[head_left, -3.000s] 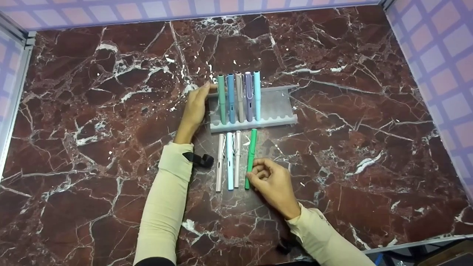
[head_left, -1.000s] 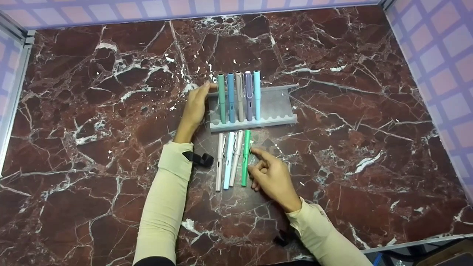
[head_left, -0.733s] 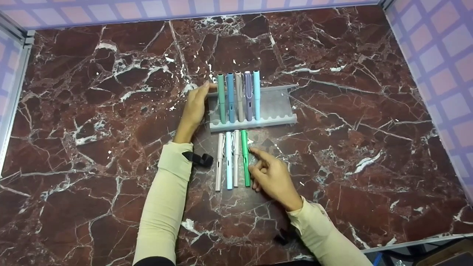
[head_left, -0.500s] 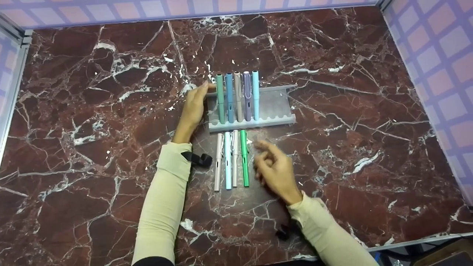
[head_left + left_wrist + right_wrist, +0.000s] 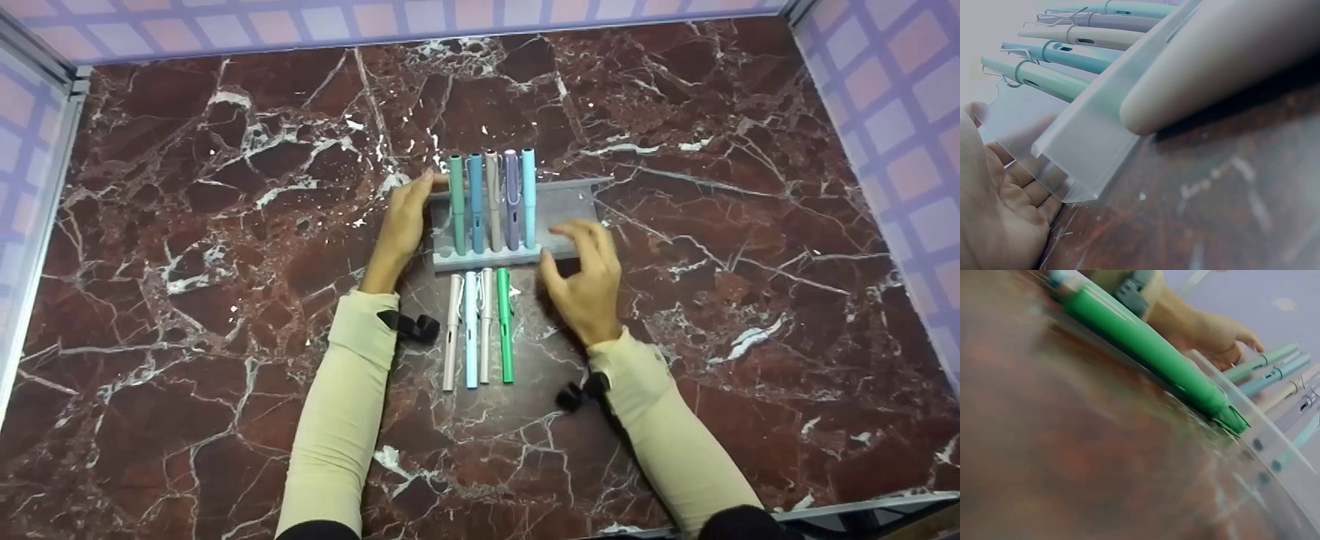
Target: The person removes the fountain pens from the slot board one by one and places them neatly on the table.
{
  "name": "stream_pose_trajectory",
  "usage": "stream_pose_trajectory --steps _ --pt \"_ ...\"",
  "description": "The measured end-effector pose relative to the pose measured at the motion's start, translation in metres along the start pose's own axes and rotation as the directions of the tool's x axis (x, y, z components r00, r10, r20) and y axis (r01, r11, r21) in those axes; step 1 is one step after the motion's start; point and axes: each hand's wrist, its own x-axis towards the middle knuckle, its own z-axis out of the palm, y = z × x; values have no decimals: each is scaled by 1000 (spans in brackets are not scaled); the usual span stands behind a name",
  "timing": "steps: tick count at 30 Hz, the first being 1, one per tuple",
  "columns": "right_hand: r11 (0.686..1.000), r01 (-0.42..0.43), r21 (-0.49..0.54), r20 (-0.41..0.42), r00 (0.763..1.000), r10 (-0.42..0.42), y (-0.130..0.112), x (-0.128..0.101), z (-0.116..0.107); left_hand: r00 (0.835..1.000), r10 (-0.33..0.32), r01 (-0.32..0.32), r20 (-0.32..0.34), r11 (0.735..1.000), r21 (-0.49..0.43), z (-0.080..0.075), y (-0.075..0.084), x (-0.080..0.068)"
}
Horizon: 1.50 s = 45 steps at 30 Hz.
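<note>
A clear plastic pen stand [image 5: 574, 202] holds a row of several capped pens: dark green [image 5: 457, 202], blue [image 5: 476, 202], taupe [image 5: 493, 199], purple [image 5: 512, 199] and light blue [image 5: 529, 199]. My left hand [image 5: 403, 221] rests at its left end, a finger reaching along the back edge; in the left wrist view the other fingers [image 5: 1024, 183] lie loosely behind the side panel. My right hand [image 5: 589, 274], fingers spread and bent, hovers over the stand's right end holding nothing. Before the stand lie a bright green pen [image 5: 505, 322], a light blue one [image 5: 471, 330] and two pale pinkish pens [image 5: 451, 337].
A dark red marbled tabletop [image 5: 225, 360] carries everything. Patterned panels [image 5: 870, 112] border it at the back and both sides. Close to the left wrist camera, a blurred pale rounded pen end [image 5: 1185, 84] covers part of the stand.
My right hand has let go of the bright green pen, now lying alongside the other loose pens, and has moved up to the stand's right end. My left hand stays put.
</note>
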Motion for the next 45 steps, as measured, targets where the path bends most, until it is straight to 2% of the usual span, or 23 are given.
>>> stream_pose_trajectory --steps 6,9,12,18,22,25,32,38,45 --pt "997 9 -71 72 997 -4 6 10 6 1000 -12 12 -10 1000 10 2 0 0" --pt "995 15 -94 112 994 -5 6 12 8 1000 -20 20 14 1000 -7 2 1 0" --pt "994 17 -106 144 990 -2 7 13 10 1000 -13 12 11 1000 19 1 0 1" --pt "992 -11 -122 200 979 36 7 13 10 1000 -14 14 13 1000 3 2 -1 1" --pt "991 -26 -128 203 978 52 7 13 9 1000 -2 1 16 999 39 3 -1 2" --pt "991 -25 -133 208 977 52 6 14 8 1000 17 -16 -5 996 86 2 0 3" --pt "988 -54 -142 234 968 87 4 13 8 1000 -5 4 25 1000 18 0 0 1" --pt "987 -101 -124 235 964 128 4 14 8 999 -19 19 39 1000 -2 0 0 2" --pt "987 -116 -111 230 963 139 4 14 8 999 -34 34 36 999 -14 0 1 1"
